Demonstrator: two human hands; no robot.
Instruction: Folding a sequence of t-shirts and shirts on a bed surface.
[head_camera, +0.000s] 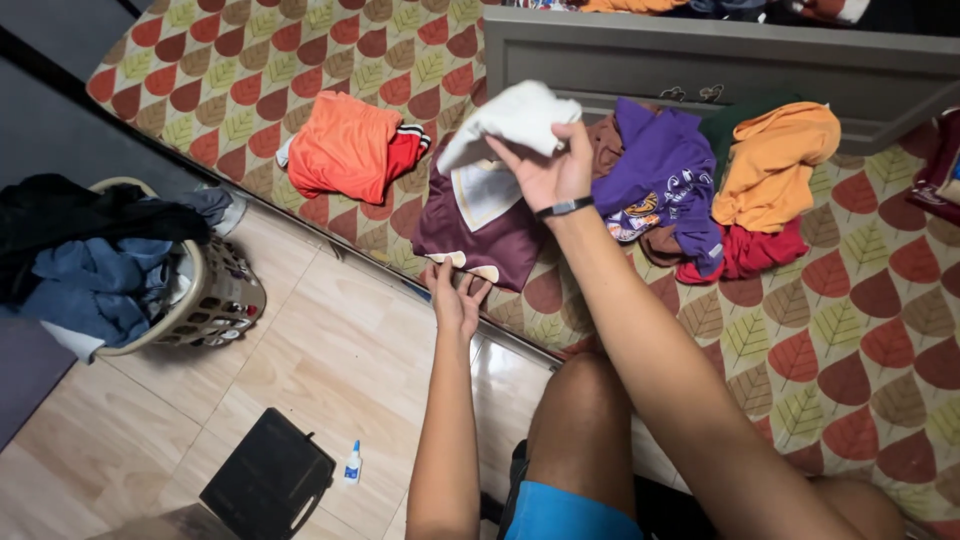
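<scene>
My right hand (548, 170), with a dark band on its wrist, is raised and grips a folded white cloth (510, 118) above the bed. Below it lies a folded maroon shirt with a white panel (480, 232) on the leaf-patterned bedsheet (800, 340). My left hand (455, 296) rests at the near edge of that maroon shirt, fingers spread, touching its hem. A folded orange garment (345, 148) with a red piece beside it lies to the left.
A heap of purple (665, 170), orange (775, 160), brown and red clothes sits right of the maroon shirt. A beige laundry basket (215, 295) full of dark and blue clothes stands on the tiled floor. A black case (268, 480) and a small bottle (352, 464) lie near my knee.
</scene>
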